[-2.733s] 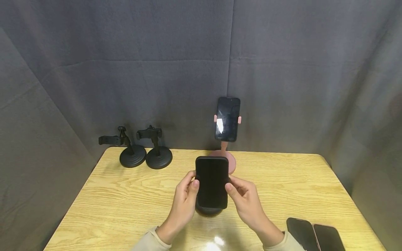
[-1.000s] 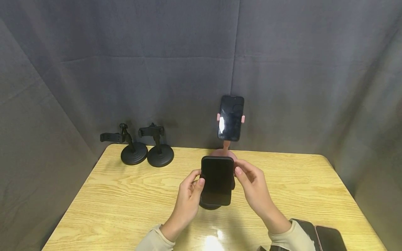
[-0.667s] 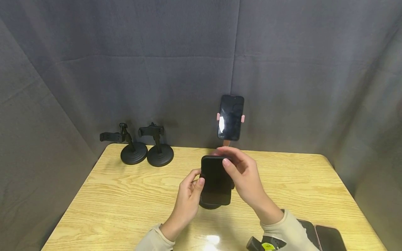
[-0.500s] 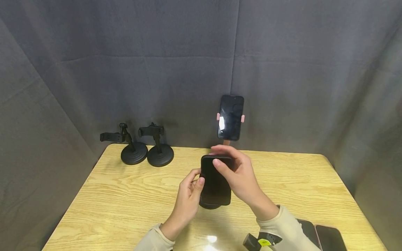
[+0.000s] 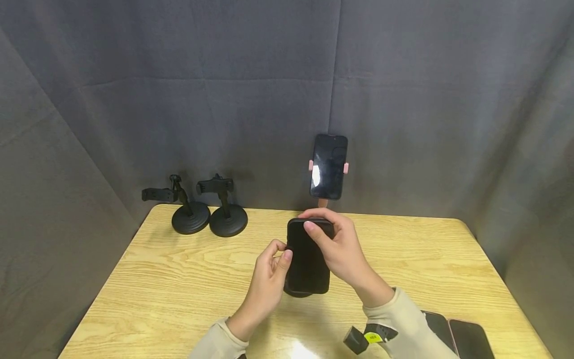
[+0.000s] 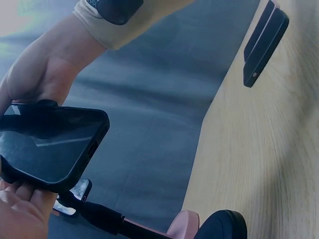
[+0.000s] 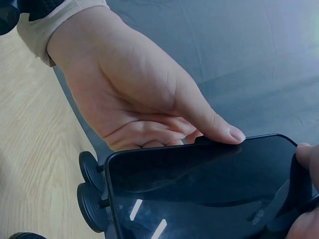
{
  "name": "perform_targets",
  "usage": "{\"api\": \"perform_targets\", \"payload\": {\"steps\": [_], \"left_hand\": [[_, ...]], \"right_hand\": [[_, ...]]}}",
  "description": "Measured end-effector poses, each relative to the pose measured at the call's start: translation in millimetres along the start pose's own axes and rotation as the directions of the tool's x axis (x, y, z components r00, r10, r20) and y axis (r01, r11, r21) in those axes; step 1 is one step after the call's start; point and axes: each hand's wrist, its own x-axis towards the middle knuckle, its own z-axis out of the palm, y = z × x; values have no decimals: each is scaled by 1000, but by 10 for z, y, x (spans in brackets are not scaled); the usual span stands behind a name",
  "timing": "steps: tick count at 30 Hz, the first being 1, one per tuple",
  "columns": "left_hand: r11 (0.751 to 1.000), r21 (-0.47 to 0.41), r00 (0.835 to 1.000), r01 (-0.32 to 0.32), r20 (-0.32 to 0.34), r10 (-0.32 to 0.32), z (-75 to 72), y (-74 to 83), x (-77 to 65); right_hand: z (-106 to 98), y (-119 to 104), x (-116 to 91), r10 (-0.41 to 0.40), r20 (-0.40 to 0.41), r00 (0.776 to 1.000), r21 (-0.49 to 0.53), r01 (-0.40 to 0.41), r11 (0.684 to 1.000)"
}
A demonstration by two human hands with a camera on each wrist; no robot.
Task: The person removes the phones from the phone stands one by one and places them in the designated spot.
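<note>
A black phone [image 5: 307, 264] stands upright, screen towards me, on a black phone stand whose round base [image 5: 298, 294] peeks out below it. My left hand [image 5: 265, 281] pinches the phone's left edge, thumb in front, beside the holder's clamp. My right hand [image 5: 343, 249] grips the upper right corner, its thumb on the screen and the fingers behind. In the left wrist view the stand's dark neck [image 6: 102, 217] runs down from behind the phone [image 6: 47, 147]. A small clamp tip [image 7: 202, 140] shows by my right thumb in the right wrist view.
Behind stands a pink stand holding another phone [image 5: 329, 167]. Two black phone stands [image 5: 190, 218] [image 5: 228, 220] with bare clamps are at the back left. Two phones [image 5: 471, 339] [image 5: 439, 326] lie at the front right, near my right sleeve. A grey curtain [image 5: 251, 99] hangs behind the table.
My right hand has let go of the phone's right side, moved up and left, and now grips its upper right corner. The left hand stays at the left edge.
</note>
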Motion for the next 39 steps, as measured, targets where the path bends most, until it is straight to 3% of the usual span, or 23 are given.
{"api": "perform_targets", "payload": {"steps": [14,25,31,35,39], "left_hand": [[994,67,995,89,-43,-86,10,69,36],[992,75,991,105,-86,-98,9,117,55],[989,65,989,130,-78,-125,11,143,63],[989,93,990,113,-90,-105,19,134,70],[985,163,992,51,-122,-31,43,110,77]], "right_hand": [[-31,4,65,125,4,992,-13,-125,992],[-32,-51,130,199,21,980,-19,-199,980],[-48,-54,140,228,25,973,12,-228,974],[-54,-53,151,239,31,971,33,-240,970],[-54,-61,153,250,30,968,43,-251,967]]}}
